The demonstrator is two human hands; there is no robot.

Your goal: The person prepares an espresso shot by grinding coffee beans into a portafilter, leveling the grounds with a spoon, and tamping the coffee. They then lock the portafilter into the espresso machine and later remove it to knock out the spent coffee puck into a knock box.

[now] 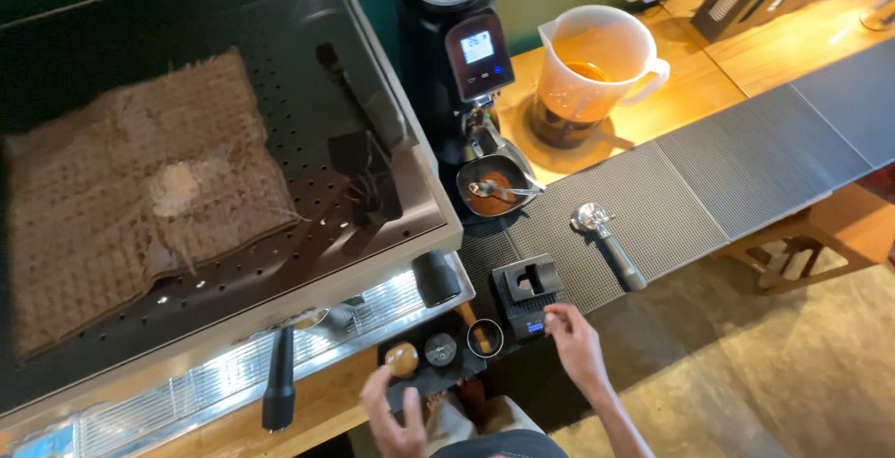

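A brown cloth [140,187] is spread on the coffee machine [373,113]. What may be coffee is held in a plastic jug [601,66].

Tan woven cloth [130,187], black grinder [447,57] (blue-lit screen), translucent orange-tinted pitcher [597,66], grey ribbed mat [727,169].

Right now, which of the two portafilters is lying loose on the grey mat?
The portafilter right of the grinder: steel basket up, dark handle toward the person. The other portafilter is under the espresso machine, handle out.

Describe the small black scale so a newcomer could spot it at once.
Start at the tall black coffee grinder and follow the ribbed black mat down to its near end. The small black scale sits there, under the right hand. Unlike its neighbours, it is square with a blue-lit display.
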